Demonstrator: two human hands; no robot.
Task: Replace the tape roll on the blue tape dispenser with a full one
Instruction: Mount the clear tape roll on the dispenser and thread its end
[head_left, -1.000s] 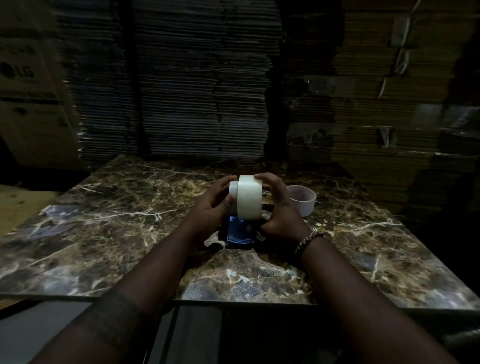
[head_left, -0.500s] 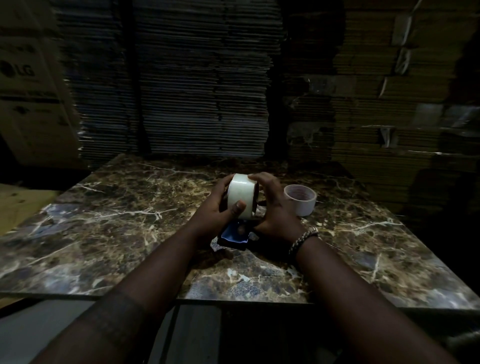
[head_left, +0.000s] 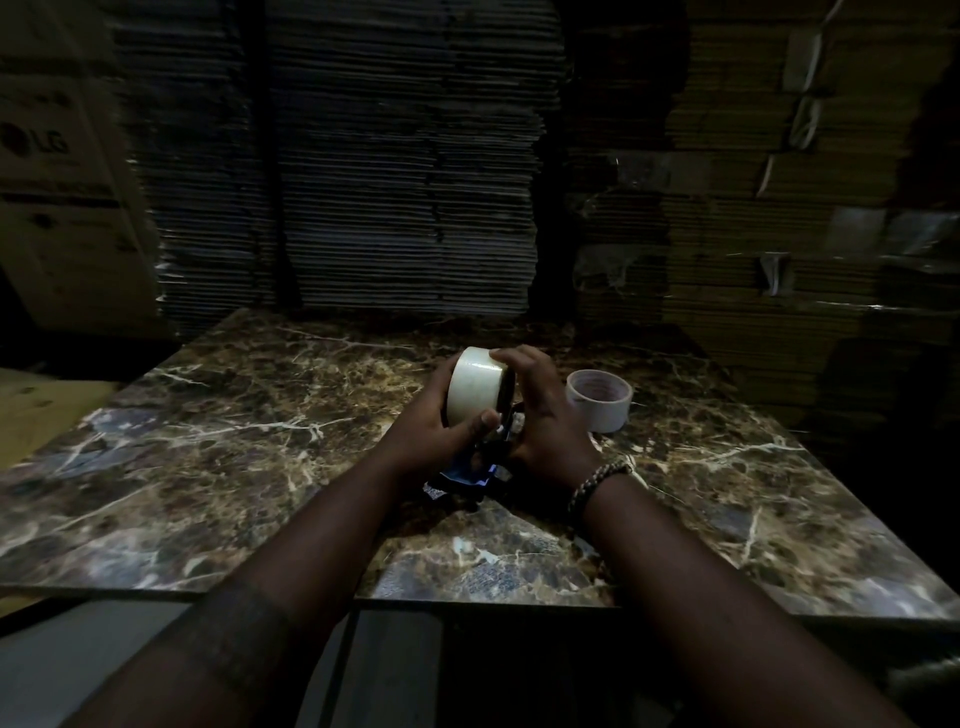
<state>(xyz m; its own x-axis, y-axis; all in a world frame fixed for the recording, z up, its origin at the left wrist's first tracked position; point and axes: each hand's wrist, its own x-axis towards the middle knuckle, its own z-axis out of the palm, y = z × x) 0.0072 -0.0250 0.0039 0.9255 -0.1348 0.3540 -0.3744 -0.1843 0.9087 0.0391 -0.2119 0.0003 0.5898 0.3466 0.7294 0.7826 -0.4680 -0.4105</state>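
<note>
Over the last second the full, pale, translucent roll of packing tape (head_left: 475, 392) has turned: its broad outer band faced the camera a second ago, and it is now angled so that its dark right-hand face shows, while the whole assembly has tipped a little to the left. The left hand (head_left: 434, 428) is closed around the roll's left side, thumb pressed across the lower front of the band; the right hand (head_left: 545, 421) curls over the roll's top and right face, fingertips (head_left: 501, 357) on the upper edge, gripping from the other side. Below and between the hands, the blue plastic tape dispenser (head_left: 465, 470) peeks out, its lower end near or on the dark veined marble table (head_left: 260, 441); the contact itself is hidden. The near-empty white cardboard core (head_left: 600, 399) has stayed just beside the right hand on the table, apart from it. The turn suggests the roll is being worked sideways onto the dispenser's hub; whether it is fully seated cannot be told, since the hub is hidden.
</note>
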